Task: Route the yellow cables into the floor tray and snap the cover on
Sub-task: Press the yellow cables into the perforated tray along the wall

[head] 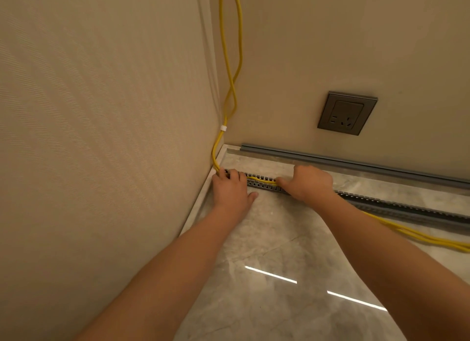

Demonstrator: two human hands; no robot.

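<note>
- Floor: polished pale stone with light streaks. Both bare forearms reach across it towards the room corner.
- Yellow cables, loose part: a pair lying on the floor at the right, on the near side of the floor tray and not in it. They angle up-left and pass under the right wrist.
- Left hand: at the corner end of the tray, thumb splayed flat on the floor, fingers bent over the tray's end with the tips down where the cables enter. Cannot tell whether they hook round the cables or only press.
- Right hand: just right of the left hand and curled. Its fingertips pinch the cables at the tray's slotted wall.
- Between the hands a short stretch of cable lies inside the channel.
- The tray is grey with slotted sides. Its long axis runs from the corner out to the right, roughly parallel to the far wall, and it looks empty right of the right hand.
- Key relation: the unlaid run lies to the right, beside the tray, so the right hand is nearer it. Judged next move: work rightward along the axis while the left hand pins the corner end.
- Cover: a grey strip on the floor against the far wall, apart from the tray and not yet fitted.
- Wall socket: above the cover, nothing plugged in.
- In the corner the cables rise up the wall, bound by a white tie.
</note>
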